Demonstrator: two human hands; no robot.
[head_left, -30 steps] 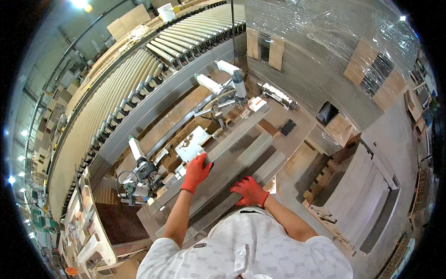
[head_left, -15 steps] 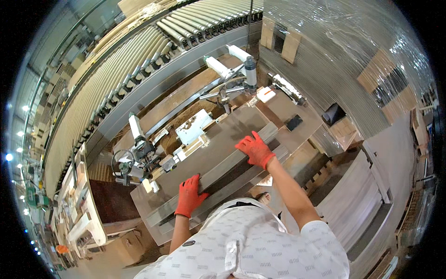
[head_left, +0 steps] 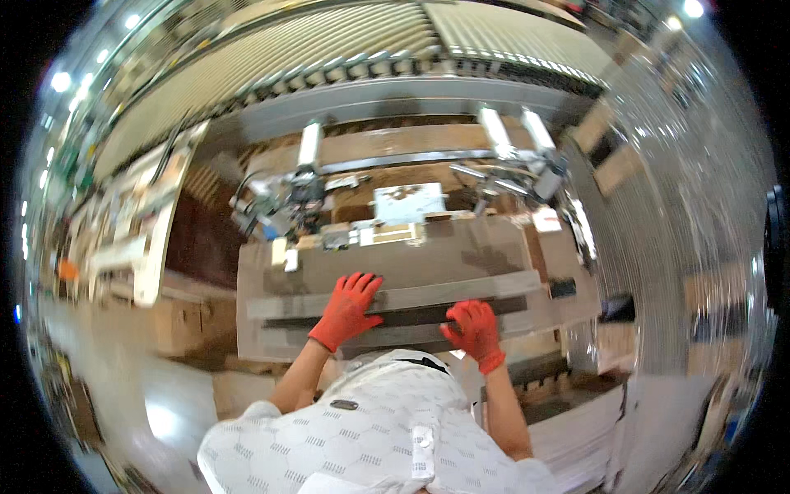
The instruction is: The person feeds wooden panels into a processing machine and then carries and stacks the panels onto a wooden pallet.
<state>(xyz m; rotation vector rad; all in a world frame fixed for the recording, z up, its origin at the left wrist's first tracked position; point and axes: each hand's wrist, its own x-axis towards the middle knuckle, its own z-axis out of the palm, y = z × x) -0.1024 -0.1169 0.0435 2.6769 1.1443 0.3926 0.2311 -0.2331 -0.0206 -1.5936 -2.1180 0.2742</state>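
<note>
A long pale grey strip (head_left: 411, 295) lies across the brown worktop board (head_left: 329, 265), with a dark band (head_left: 411, 316) along its near side. My left hand (head_left: 346, 313), in a red glove, reaches over the strip; its fingers are spread and the thumb points right. My right hand (head_left: 475, 331), also red-gloved, is at the dark band, right of the middle. Its fingers are bent and the thumb stands apart, with nothing seen held. What lies under its fingertips is hidden. Motion blur softens the picture.
Behind the worktop stand machine arms with white cylinders (head_left: 309, 146) and a pale plate (head_left: 409, 202). A roller conveyor (head_left: 354, 49) runs along the back. A film-wrapped stack (head_left: 658, 214) rises at right. A dark phone-like slab (head_left: 563, 287) lies at the worktop's right.
The view has swung, so the worktop now lies level. My right hand has come off the pale strip's far edge toward me; my left hand has shifted inward along it.
</note>
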